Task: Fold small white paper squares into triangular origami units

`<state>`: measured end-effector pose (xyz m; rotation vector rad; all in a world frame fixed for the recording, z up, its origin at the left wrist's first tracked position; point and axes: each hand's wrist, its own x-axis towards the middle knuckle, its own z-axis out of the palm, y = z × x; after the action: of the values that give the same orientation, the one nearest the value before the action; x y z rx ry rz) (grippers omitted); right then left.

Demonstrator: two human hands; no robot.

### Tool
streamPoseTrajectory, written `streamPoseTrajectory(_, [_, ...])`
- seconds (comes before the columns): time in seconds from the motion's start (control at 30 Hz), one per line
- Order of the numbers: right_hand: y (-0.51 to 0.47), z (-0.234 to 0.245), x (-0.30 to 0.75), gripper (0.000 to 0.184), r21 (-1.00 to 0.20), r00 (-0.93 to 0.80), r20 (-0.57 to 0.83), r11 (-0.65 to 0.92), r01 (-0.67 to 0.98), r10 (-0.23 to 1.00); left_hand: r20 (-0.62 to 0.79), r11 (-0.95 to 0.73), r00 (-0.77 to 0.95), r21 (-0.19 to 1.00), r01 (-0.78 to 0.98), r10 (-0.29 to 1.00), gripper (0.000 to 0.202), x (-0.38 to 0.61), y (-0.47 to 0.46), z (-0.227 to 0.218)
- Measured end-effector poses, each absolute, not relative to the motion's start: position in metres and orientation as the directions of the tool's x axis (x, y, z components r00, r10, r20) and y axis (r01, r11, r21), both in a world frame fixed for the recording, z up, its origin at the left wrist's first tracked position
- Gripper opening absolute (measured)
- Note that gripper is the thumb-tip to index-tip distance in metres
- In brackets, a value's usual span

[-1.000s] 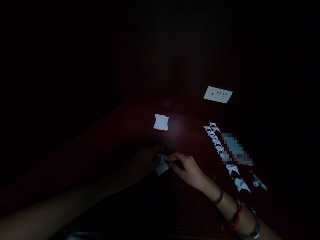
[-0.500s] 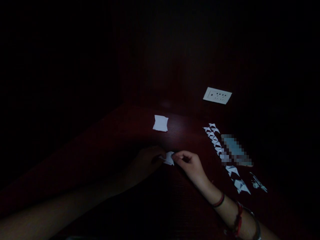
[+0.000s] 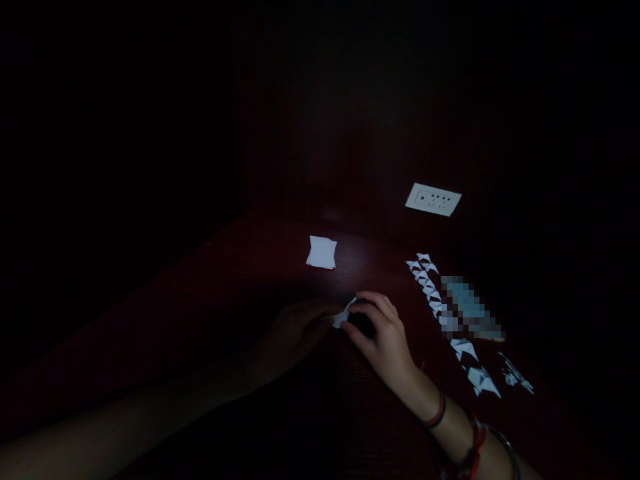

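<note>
Table (image 3: 225, 267): dark red, its L side mostly lost in the shadow.
L hand (image 3: 295, 327): comes in from the left; fingertips are at L edge of the small paper. Too dark to tell if they pinch it or only rest there.
Stack of white sheets (image 3: 321, 252): lies flat farther back, approx. behind the small paper, apart from both hands.
Small paper (image 3: 341, 319): btw the two hands, bent, partly hidden by fingers. Step in hand, I judge: a fold is being shaped. Next move prob. calls for edges lined up, then firm press along the crease.
R hand (image 3: 385, 327): thumb and fingers curved, gripping R side of the paper w/ the tips.
Folded pieces (image 3: 430, 291): pointed, white, in a slanting line on the right.
Socket plate (image 3: 433, 199): on the wall, above them.
Pixelated obj. (image 3: 473, 308): just beside the line; ID not poss.
Pale bits (image 3: 510, 379): far right, unclear.
</note>
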<state>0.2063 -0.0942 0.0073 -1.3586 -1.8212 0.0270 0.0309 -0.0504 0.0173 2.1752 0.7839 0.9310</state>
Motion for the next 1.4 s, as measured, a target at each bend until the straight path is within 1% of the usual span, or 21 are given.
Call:
streamPoseTrajectory(0.1, [-0.093,0.008,0.206,0.016,-0.472,-0.091,0.576,0.421,0.774,0.813,0.325,-0.533,0.547,0.799,0.277,0.772,0.025,0.032,-0.047,0.012])
streamPoseTrajectory(0.17, [-0.091,0.009,0.208,0.023,-0.481,-0.109,0.550,0.421,0.769,0.828,0.288,-0.495,0.549,0.824,0.276,0.785,0.025,0.032,-0.045,0.008])
streamPoseTrajectory(0.27, [-0.089,0.008,0.211,0.039,-0.458,-0.172,0.505,0.432,0.777,0.846,0.294,-0.491,0.543,0.830,0.263,0.787,0.025,0.032,-0.042,0.005])
streamPoseTrajectory(0.33, [-0.089,0.008,0.213,0.042,-0.417,-0.223,0.479,0.444,0.793,0.849,0.300,-0.497,0.541,0.827,0.263,0.785,0.025,0.032,-0.041,0.003])
streamPoseTrajectory(0.47, [-0.091,0.008,0.215,0.038,-0.306,-0.291,0.456,0.456,0.836,0.841,0.292,-0.496,0.544,0.823,0.277,0.787,0.024,0.031,-0.040,0.003])
streamPoseTrajectory(0.6, [-0.094,0.011,0.211,0.046,-0.190,-0.337,0.457,0.460,0.867,0.823,0.265,-0.454,0.537,0.854,0.255,0.801,0.022,0.032,-0.040,0.003])
streamPoseTrajectory(0.67, [-0.094,0.012,0.210,0.041,-0.154,-0.349,0.463,0.462,0.874,0.815,0.251,-0.436,0.541,0.866,0.246,0.803,0.021,0.033,-0.039,0.003])
streamPoseTrajectory(0.77, [-0.095,0.013,0.209,0.033,-0.110,-0.372,0.462,0.468,0.877,0.805,0.273,-0.462,0.552,0.854,0.237,0.788,0.016,0.032,-0.039,0.004])
streamPoseTrajectory(0.93, [-0.094,0.014,0.213,0.031,-0.042,-0.436,0.449,0.506,0.862,0.780,0.295,-0.490,0.553,0.837,0.243,0.779,0.014,0.032,-0.040,0.005])
streamPoseTrajectory(1.03, [-0.094,0.014,0.215,0.030,-0.068,-0.459,0.465,0.547,0.834,0.757,0.329,-0.527,0.551,0.813,0.248,0.767,0.013,0.033,-0.039,0.004])
streamPoseTrajectory(1.13, [-0.094,0.012,0.216,0.029,-0.157,-0.446,0.497,0.583,0.797,0.745,0.318,-0.527,0.567,0.811,0.252,0.760,0.014,0.034,-0.036,0.002])
streamPoseTrajectory(1.3, [-0.093,0.010,0.214,0.020,-0.340,-0.350,0.545,0.583,0.738,0.762,0.278,-0.494,0.559,0.822,0.282,0.782,0.013,0.033,-0.035,0.003])
streamPoseTrajectory(1.4, [-0.093,0.009,0.211,0.016,-0.414,-0.274,0.573,0.561,0.717,0.773,0.274,-0.475,0.527,0.829,0.294,0.805,0.010,0.034,-0.039,0.007])
